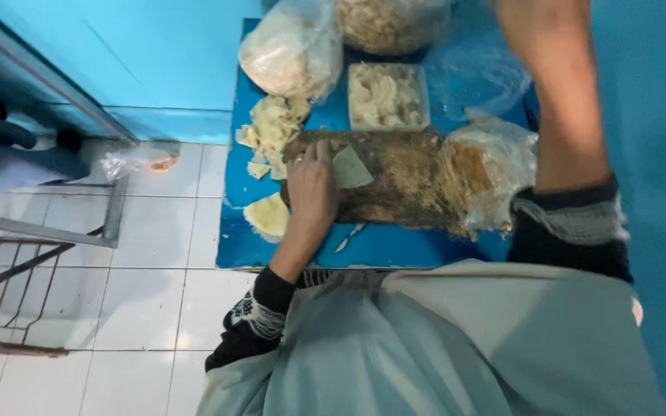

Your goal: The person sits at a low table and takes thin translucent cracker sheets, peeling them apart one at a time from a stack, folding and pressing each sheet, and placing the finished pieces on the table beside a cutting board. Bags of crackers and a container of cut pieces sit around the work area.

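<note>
My left hand (pixel 311 187) lies flat on the left end of a worn wooden board (pixel 395 181), its fingers pressing a pale triangular sheet of dough (pixel 351 169). My right hand (pixel 537 31) is raised at the top of the view above the bags at the table's far side; its fingers are cut off by the frame edge. Crumbs or filling cover the board. A clear bag of brownish filling (pixel 481 179) rests on the board's right end.
The blue table (pixel 395 248) also carries a stack of pale dough sheets (pixel 274 131), one round sheet (pixel 267 215), a white tray of pale pieces (pixel 386 95) and two filled clear bags (pixel 290 48). A metal rack (pixel 32 254) stands on the white tiled floor at left.
</note>
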